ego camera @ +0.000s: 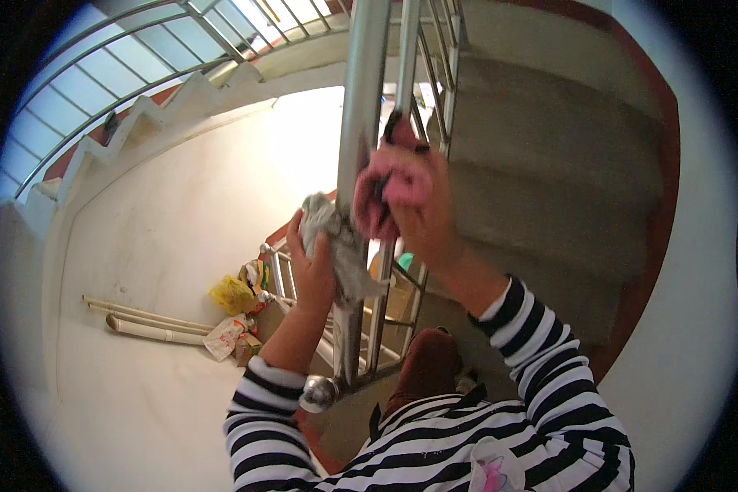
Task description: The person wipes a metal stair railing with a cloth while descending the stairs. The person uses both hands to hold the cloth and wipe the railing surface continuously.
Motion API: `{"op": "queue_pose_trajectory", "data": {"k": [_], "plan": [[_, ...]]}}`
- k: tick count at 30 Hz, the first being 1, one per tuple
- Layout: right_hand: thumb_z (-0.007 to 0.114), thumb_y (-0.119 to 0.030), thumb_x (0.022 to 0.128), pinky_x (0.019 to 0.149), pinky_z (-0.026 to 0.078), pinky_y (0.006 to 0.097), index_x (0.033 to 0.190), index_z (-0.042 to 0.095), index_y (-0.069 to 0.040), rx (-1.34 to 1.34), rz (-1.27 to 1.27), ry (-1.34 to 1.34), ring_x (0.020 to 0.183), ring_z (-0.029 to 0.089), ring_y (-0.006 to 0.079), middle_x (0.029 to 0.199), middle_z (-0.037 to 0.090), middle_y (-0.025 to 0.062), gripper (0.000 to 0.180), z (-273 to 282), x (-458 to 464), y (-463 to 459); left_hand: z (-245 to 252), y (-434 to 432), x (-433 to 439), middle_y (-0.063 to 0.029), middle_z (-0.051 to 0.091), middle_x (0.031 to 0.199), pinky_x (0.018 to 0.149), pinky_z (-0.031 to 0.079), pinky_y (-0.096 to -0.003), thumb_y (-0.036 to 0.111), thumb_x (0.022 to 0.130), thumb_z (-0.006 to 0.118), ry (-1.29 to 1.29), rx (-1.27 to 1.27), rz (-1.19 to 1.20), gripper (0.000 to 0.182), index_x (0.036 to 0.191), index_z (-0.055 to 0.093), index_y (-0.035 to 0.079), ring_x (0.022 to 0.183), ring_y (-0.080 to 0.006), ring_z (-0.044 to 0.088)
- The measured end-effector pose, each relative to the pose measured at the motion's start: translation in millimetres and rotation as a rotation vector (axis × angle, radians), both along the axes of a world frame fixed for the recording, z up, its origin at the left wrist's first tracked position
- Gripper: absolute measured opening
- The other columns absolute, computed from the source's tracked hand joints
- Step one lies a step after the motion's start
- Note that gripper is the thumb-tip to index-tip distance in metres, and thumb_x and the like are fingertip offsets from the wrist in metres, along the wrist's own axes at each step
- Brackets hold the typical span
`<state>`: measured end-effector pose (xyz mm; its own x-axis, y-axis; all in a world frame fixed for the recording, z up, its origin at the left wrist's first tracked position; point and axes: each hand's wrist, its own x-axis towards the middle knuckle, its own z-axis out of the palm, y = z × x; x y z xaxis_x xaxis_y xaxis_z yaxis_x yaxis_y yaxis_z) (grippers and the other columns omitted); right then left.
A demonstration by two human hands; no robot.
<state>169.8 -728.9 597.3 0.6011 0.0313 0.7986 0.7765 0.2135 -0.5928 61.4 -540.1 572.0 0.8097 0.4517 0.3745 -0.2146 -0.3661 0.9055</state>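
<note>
My left hand [313, 267] holds a grey cloth [338, 246] against the left side of a wide metal handrail [364, 80]. My right hand [427, 209] grips a bunched pink cloth [393, 184] with dark patches, at the right side of the same handrail and over the thinner metal rail [408, 67] beside it. The pink cloth is slightly blurred. Part of the grey cloth hangs down over the rail below my left fingers. A round metal ball cap [320, 392] sits at the railing's near end, below my left hand.
Concrete stairs [541, 203] rise along the right, edged by a dark red wall band [670, 160]. Another railing [117, 77] curves across the upper left. Lower down at left are a yellow plastic bag [231, 296], a white bag [224, 337] and several poles [160, 329].
</note>
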Motion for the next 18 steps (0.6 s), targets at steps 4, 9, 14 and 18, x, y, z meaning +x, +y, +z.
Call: {"op": "queue_pose_trajectory", "data": {"k": [4, 9, 14, 18], "plan": [[0.07, -0.021, 0.087, 0.105, 0.041, 0.0444, 0.116, 0.065, -0.008, -0.243, -0.128, -0.226, 0.116, 0.056, 0.032, 0.126, 0.058, 0.0118, 0.032, 63, 49, 11, 27, -3, 74, -0.021, 0.05, 0.132, 0.1, 0.044, -0.0366, 0.038, 0.1, 0.056, -0.003, -0.078, 0.089, 0.063, 0.143, 0.035, -0.004, 0.117, -0.0277, 0.053], [0.068, -0.019, 0.081, 0.094, 0.044, 0.0448, 0.097, 0.071, -0.013, -0.551, -0.186, -0.615, 0.119, 0.057, 0.0262, 0.128, 0.061, 0.0031, 0.017, 46, 35, 17, 24, -10, 50, -0.0116, 0.064, 0.109, 0.091, 0.047, -0.0347, 0.034, 0.099, 0.054, 0.101, -0.283, -0.098, 0.042, 0.124, 0.057, 0.0, 0.102, -0.022, 0.059], [0.069, -0.018, 0.081, 0.088, 0.049, 0.0392, 0.09, 0.07, -0.014, -0.772, -0.17, -0.762, 0.111, 0.061, 0.0236, 0.125, 0.063, 0.0086, 0.009, 76, 79, 18, 35, -44, 38, -0.0195, 0.065, 0.117, 0.097, 0.047, -0.0365, 0.017, 0.09, 0.065, 0.08, 0.094, 0.13, 0.041, 0.127, 0.057, -0.001, 0.113, -0.0296, 0.062], [0.071, -0.018, 0.082, 0.087, 0.051, 0.0386, 0.088, 0.069, -0.013, -0.846, -0.348, -0.613, 0.103, 0.064, 0.0244, 0.116, 0.067, 0.009, 0.007, 178, 165, 19, 88, -54, 99, -0.0214, 0.063, 0.126, 0.103, 0.045, -0.0392, 0.011, 0.088, 0.067, -0.023, 0.109, 0.015, 0.042, 0.126, 0.058, -0.002, 0.121, -0.0311, 0.06]]}}
